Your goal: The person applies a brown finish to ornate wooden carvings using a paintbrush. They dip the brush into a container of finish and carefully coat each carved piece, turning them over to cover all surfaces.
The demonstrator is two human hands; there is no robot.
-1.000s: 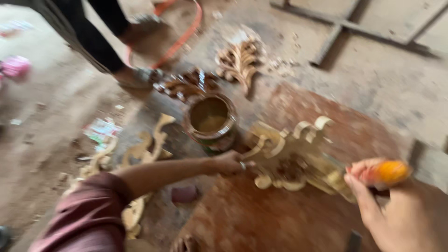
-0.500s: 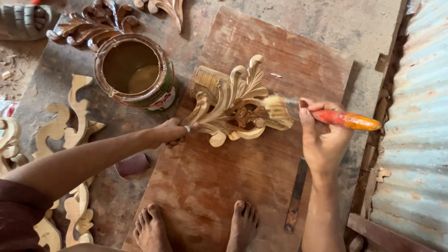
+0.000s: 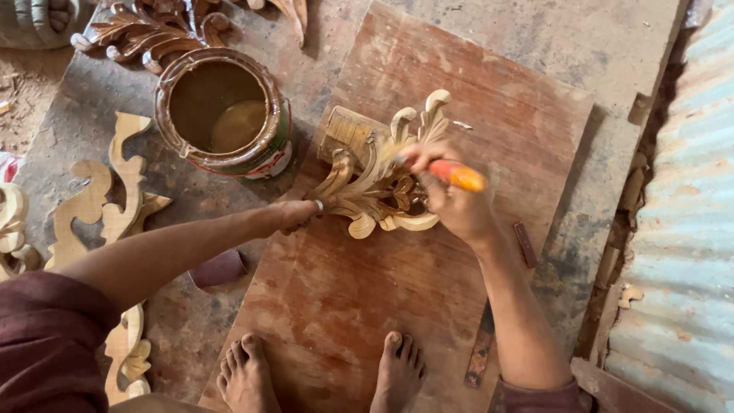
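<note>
A pale carved wooden ornament (image 3: 367,191) lies on a reddish-brown wooden board (image 3: 459,115). My left hand (image 3: 297,214) pinches the ornament's lower left end and holds it in place. My right hand (image 3: 451,203) grips a paintbrush with an orange handle (image 3: 457,176); its bristles rest on the carving's upper middle and look blurred. An open tin of brown varnish (image 3: 223,115) stands just left of the board, beside the ornament.
Unfinished pale carvings (image 3: 99,206) lie at the left. Dark stained carvings (image 3: 153,30) sit behind the tin. My two bare feet (image 3: 321,375) rest on the board's near end. Corrugated metal sheeting (image 3: 680,229) runs along the right. A small dark block (image 3: 218,268) lies by the board.
The view swung from the far floor down onto the board. My right hand moved the brush left, from the ornament's right edge onto its middle. My left hand kept its hold.
</note>
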